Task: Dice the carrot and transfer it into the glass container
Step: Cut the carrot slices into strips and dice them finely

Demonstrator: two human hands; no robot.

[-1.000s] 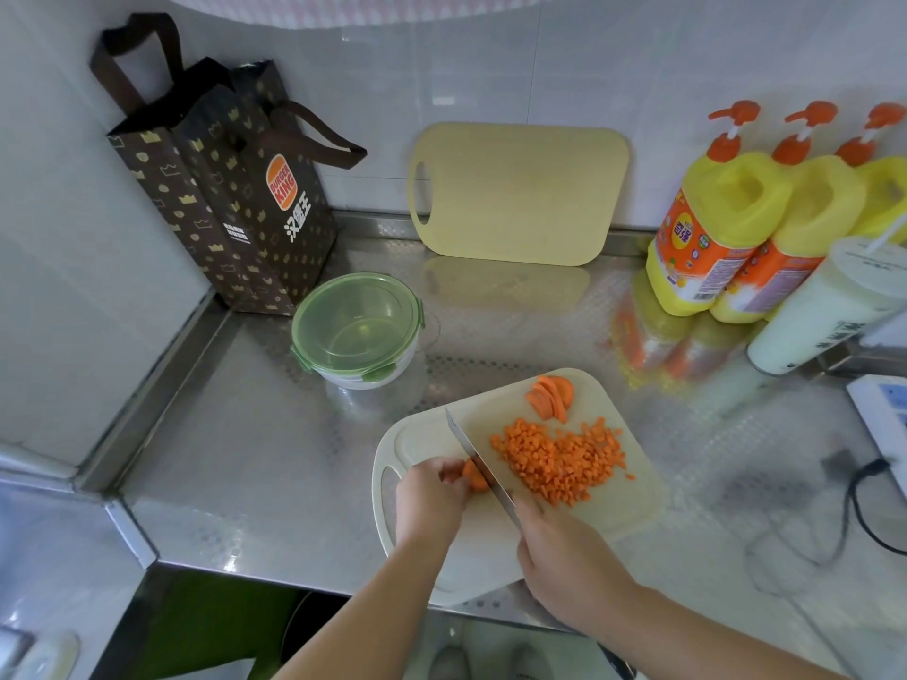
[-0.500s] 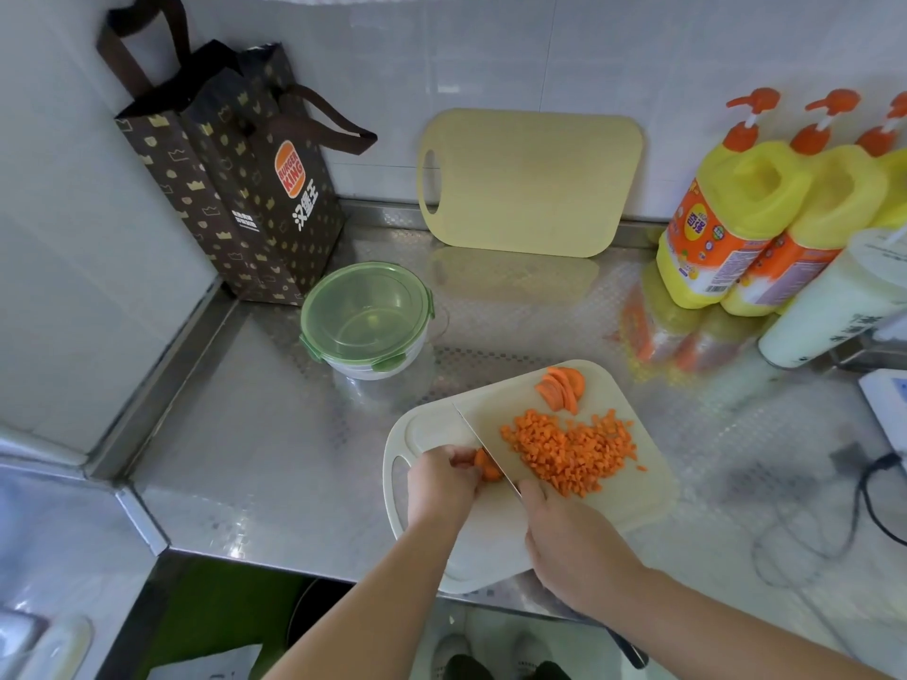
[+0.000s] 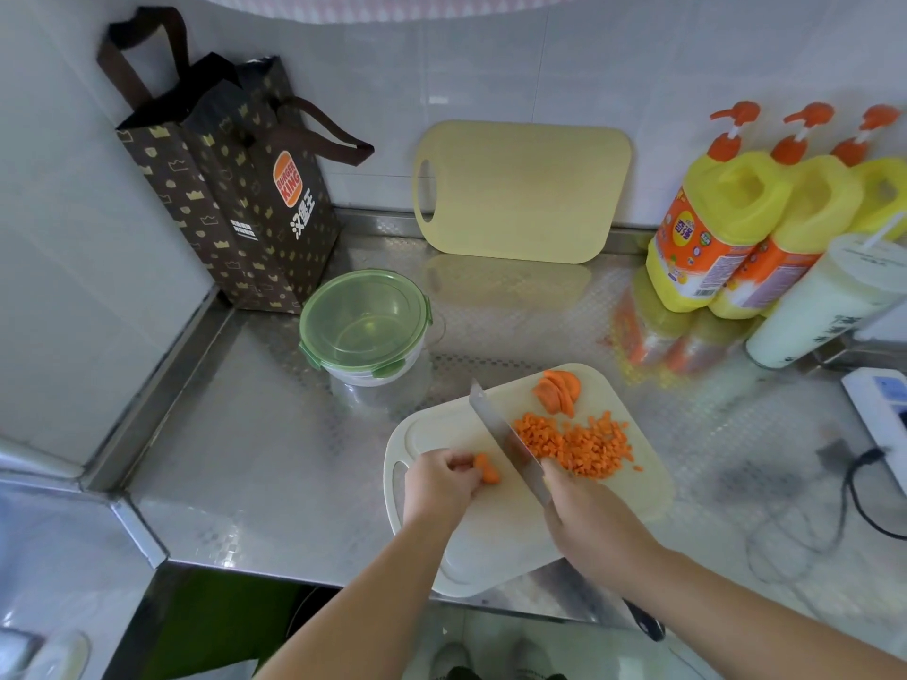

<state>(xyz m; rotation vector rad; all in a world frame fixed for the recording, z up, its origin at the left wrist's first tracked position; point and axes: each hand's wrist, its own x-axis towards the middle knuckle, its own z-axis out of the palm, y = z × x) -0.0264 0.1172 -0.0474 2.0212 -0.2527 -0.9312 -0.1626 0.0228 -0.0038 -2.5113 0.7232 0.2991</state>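
On the steel surface [image 3: 245, 458] a white cutting board [image 3: 491, 542] lay near the front edge, one corner hanging a little over it. The person's left hand [image 3: 441, 483] rested on the board with its fingers [image 3: 459, 464] curled in, pinching a small stub of carrot [image 3: 487, 469] against the board. The right hand [image 3: 589, 522] was wrapped round the handle of a knife [image 3: 505, 434], its fingers closed tight on it, and the blade ran diagonally away from the person, just to the right of the stub; I could not tell whether the edge was touching the board. On the far side of the blade sat a heap of diced carrot [image 3: 574, 444], with a few stray cubes at its right edge, and beyond that heap, near the board's far corner, a few thicker carrot slices [image 3: 557, 392] leaned on one another. The glass container [image 3: 373, 380] stood apart from the board, behind and to its left, with a green clip lid [image 3: 365, 321] on top and nothing visible inside. Behind it stood a brown Burger King paper bag [image 3: 235, 188] in the corner. A pale yellow cutting board [image 3: 520, 188] leaned on the tiled wall. To the right were three yellow pump bottles [image 3: 721, 228], a white lidded cup [image 3: 824, 306], and a power strip [image 3: 878, 404] with a black cable [image 3: 859, 483].
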